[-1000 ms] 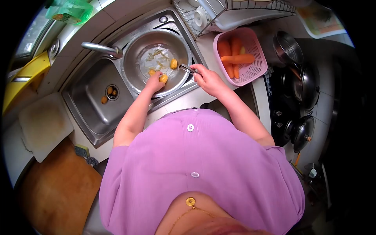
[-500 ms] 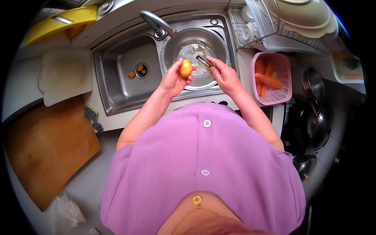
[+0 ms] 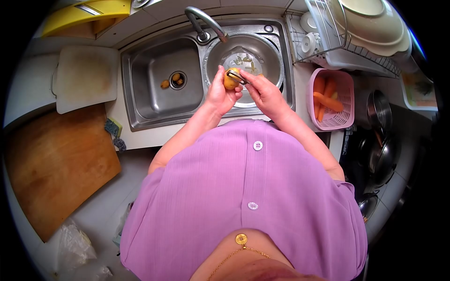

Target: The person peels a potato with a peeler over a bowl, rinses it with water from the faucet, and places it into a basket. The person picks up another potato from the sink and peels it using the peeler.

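Observation:
My left hand (image 3: 221, 95) is closed around a yellow-brown potato (image 3: 230, 84), above the near side of a metal basin (image 3: 213, 63). In my right hand (image 3: 266, 93) is a peeler (image 3: 238, 77), its head lying against the upper part of the potato. Below them, strips of peel (image 3: 246, 60) lie in the bottom of the basin, which sits in the right sink bowl. Several small potatoes (image 3: 164, 84) rest at the drain of the left sink bowl (image 3: 154, 100).
A curved faucet (image 3: 206, 18) arches over the sink. To the right, a pink basket (image 3: 349, 105) holds carrots (image 3: 329, 101), with a dish rack (image 3: 337, 28) behind. On the left are a white cutting board (image 3: 89, 77), a wooden board (image 3: 61, 164) and a sponge (image 3: 112, 127).
My right hand has brought the peeler leftward onto the potato; before, it was held apart from it. The camera view has shifted slightly, moving the surroundings to the right.

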`<state>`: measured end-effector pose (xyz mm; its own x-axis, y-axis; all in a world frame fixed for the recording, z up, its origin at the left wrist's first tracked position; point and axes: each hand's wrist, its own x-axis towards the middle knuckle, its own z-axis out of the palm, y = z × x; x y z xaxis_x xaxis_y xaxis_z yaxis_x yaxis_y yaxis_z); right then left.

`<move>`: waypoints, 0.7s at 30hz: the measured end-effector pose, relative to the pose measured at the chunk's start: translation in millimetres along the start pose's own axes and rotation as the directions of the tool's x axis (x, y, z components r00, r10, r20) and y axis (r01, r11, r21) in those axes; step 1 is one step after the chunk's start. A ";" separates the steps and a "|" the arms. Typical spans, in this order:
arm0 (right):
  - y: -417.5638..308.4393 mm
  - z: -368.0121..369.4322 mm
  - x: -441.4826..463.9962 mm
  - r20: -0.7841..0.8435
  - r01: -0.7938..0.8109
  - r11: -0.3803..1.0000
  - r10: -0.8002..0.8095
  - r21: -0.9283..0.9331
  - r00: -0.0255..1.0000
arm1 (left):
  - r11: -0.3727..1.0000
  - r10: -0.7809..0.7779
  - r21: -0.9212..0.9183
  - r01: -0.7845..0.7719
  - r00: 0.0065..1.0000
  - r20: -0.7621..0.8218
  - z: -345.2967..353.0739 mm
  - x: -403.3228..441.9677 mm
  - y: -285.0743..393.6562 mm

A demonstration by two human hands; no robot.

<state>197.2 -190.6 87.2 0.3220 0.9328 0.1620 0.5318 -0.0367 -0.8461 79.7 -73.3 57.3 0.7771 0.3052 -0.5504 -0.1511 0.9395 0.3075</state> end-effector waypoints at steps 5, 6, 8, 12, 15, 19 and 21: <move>-1.2 2.7 -4.9 0.057 0.063 0.981 -0.053 -0.183 0.997 | 0.998 -0.034 0.051 0.035 0.999 -0.019 -3.8 1.0 -10.3; -2.3 3.0 -4.7 0.052 0.075 0.970 -0.065 -0.230 0.997 | 0.998 -0.034 0.052 0.035 0.999 -0.018 -5.0 1.4 -12.4; -3.1 4.2 -4.4 0.044 0.087 0.957 -0.077 -0.278 0.996 | 0.998 -0.018 0.064 0.020 0.999 -0.040 -9.2 3.0 -15.7; -0.5 7.5 -5.4 -0.020 0.059 0.966 -0.066 -0.251 0.998 | 0.997 -0.017 0.078 0.024 0.996 -0.090 2.9 -0.3 -12.7; 1.1 8.4 -3.4 -0.051 0.026 0.980 -0.037 -0.199 0.998 | 0.997 0.003 0.072 0.007 0.989 -0.147 7.0 -2.3 -12.3; 5.9 9.8 0.8 -0.067 0.007 0.997 -0.013 -0.079 0.998 | 0.996 -0.029 0.082 0.037 0.995 -0.097 2.3 -2.8 -9.1; 9.0 10.4 1.8 -0.083 -0.059 0.996 0.053 -0.062 0.995 | 0.992 -0.042 0.114 0.053 0.995 -0.093 4.1 -3.8 -7.4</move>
<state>194.4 -185.6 74.7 0.4140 0.8964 0.1584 0.5599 -0.1136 -0.8208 80.4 -82.1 60.3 0.7225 0.2784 -0.6328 -0.0393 0.9304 0.3645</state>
